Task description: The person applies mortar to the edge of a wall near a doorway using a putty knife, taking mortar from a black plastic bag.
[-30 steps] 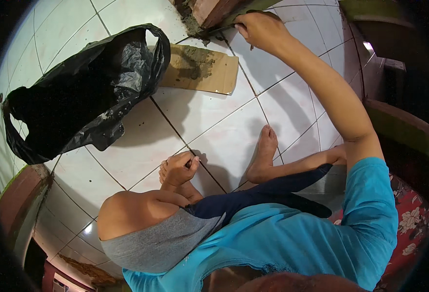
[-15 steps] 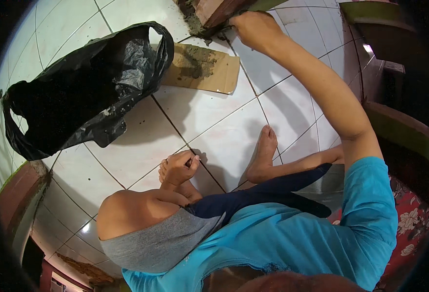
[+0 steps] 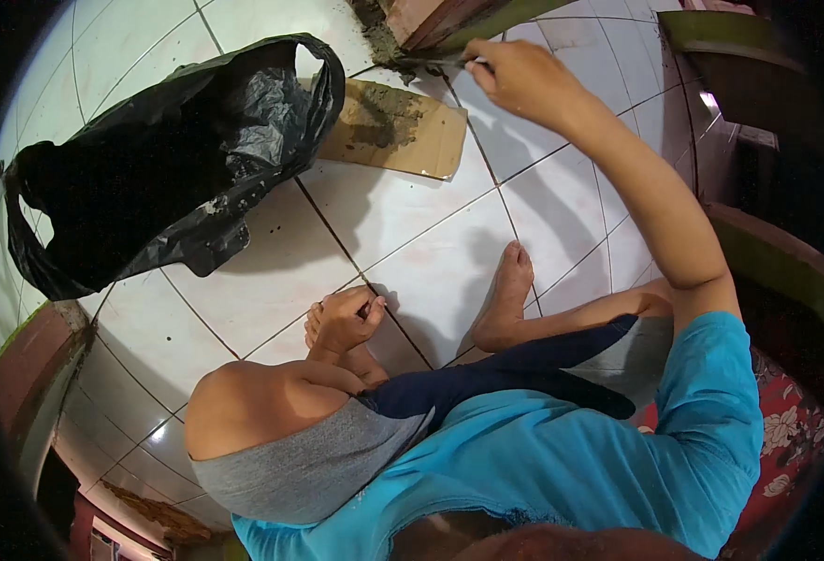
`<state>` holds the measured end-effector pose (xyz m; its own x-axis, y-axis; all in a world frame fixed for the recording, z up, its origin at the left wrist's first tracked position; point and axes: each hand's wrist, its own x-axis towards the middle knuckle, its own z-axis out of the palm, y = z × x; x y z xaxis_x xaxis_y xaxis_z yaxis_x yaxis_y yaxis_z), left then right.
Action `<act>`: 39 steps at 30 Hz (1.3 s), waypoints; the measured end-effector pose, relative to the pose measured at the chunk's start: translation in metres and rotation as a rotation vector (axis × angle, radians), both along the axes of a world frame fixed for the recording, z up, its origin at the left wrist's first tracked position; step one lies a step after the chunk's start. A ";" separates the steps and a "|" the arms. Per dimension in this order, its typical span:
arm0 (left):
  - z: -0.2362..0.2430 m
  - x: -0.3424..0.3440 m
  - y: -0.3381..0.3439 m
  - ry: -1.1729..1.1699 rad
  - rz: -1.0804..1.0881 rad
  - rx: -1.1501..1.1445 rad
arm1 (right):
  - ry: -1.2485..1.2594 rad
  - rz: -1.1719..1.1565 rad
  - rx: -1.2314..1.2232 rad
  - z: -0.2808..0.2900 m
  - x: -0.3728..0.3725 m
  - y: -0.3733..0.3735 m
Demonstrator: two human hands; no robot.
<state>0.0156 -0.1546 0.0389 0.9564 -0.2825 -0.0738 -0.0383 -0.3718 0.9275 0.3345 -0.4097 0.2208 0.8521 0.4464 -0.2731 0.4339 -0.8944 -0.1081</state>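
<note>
My right hand is stretched far forward, fingers closed round the handle of a thin-bladed tool. The blade points left along the foot of a brown and green wooden-looking post, where grey wet mortar clings to the corner. My left hand rests curled beside my left foot; whether anything is inside it is hidden. Just below the post lies a piece of brown cardboard with a smear of grey mortar on it.
A large black plastic bag lies open on the left, overlapping the cardboard's left end. White floor tiles spread below. Low brown and green edges stand at the left and right. My right foot is planted nearby.
My right hand has drawn back a little to the right and down from the post, and the thin tool now shows. My left hand stays where it was.
</note>
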 end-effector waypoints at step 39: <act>-0.006 -0.003 0.001 0.052 0.000 -0.069 | 0.089 -0.643 0.704 -0.115 -0.071 0.061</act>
